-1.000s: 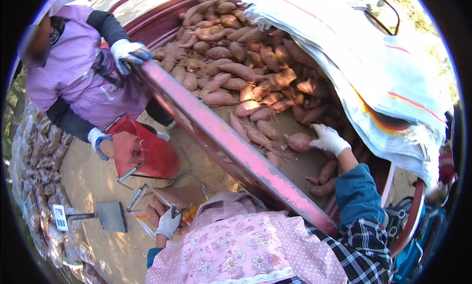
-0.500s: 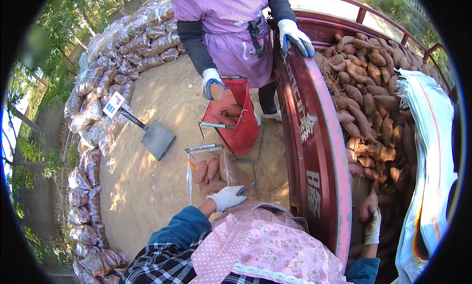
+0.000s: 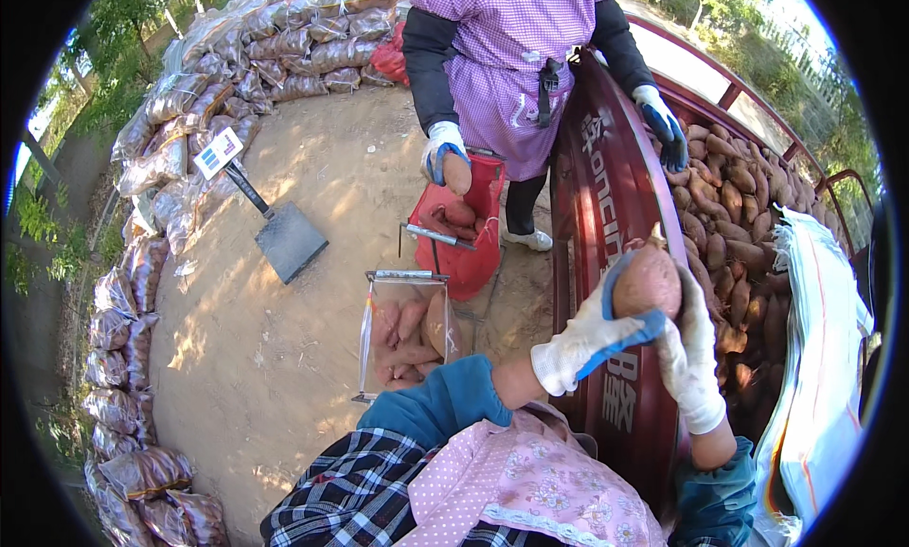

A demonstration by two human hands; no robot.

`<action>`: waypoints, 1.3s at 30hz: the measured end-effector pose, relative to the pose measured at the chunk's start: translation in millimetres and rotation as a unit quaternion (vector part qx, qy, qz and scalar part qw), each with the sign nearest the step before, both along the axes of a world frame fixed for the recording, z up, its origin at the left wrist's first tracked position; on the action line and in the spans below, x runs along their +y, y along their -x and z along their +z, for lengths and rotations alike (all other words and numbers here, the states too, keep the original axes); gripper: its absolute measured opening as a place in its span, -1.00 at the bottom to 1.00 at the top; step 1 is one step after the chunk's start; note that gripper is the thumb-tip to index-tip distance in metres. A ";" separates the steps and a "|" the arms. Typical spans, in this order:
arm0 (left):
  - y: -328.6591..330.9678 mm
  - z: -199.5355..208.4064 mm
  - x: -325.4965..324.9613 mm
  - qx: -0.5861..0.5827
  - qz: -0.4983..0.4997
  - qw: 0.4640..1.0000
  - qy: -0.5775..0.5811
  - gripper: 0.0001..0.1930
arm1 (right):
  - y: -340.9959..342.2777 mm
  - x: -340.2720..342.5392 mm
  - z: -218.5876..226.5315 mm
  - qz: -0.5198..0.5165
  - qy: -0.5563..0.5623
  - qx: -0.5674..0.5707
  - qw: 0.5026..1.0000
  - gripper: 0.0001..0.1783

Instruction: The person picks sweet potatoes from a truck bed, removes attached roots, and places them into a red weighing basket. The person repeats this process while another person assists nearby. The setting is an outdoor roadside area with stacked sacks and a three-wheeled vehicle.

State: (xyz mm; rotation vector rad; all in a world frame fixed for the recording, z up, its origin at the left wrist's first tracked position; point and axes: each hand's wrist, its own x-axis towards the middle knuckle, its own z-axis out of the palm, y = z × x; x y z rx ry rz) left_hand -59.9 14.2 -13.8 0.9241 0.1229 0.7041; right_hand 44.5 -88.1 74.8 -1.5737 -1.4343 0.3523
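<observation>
A large, round sweet potato [image 3: 648, 286] is raised over the edge of the red truck's side panel [image 3: 606, 215]. My left hand [image 3: 589, 337], in a white and blue glove, grips it from the left and below. The gloved right hand [image 3: 696, 358] grips its right side. Below and to the left, a clear bag on a metal frame [image 3: 407, 276] stands on the ground, partly filled with sweet potatoes [image 3: 409, 334]. More sweet potatoes [image 3: 734, 192] lie heaped in the truck bed on the right.
A co-worker's gloved hand [image 3: 445, 159] holds a sweet potato over a red bag [image 3: 483, 253]; their other hand [image 3: 663, 130] is by the panel. A platform scale [image 3: 289, 241] stands left. Filled bags [image 3: 118, 329] are stacked along the left. White sacks [image 3: 824, 329] hang at right.
My right hand has lifted a sweet potato out of the truck bed. My left hand has come up from the framed bag to grip it too. The co-worker's hand has left the panel edge.
</observation>
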 end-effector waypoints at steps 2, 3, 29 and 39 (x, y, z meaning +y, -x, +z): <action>16.4 -16.3 19.9 -0.067 -0.031 0.984 0.161 -0.24 | -6.3 14.7 -12.2 0.007 0.038 -0.206 0.978 -0.46; 27.0 -34.2 26.9 -0.044 -0.059 0.980 0.185 -0.25 | -4.9 21.9 -12.9 0.009 0.041 -0.138 0.990 -0.55; 82.4 -7.7 53.9 0.359 -0.024 0.818 -0.449 -0.19 | -0.6 79.1 -55.8 -0.041 0.052 0.561 0.825 -0.71; 85.3 -50.9 78.7 0.224 0.039 0.942 -0.247 -0.05 | -47.8 70.8 -28.2 -0.127 0.045 0.242 0.961 -0.60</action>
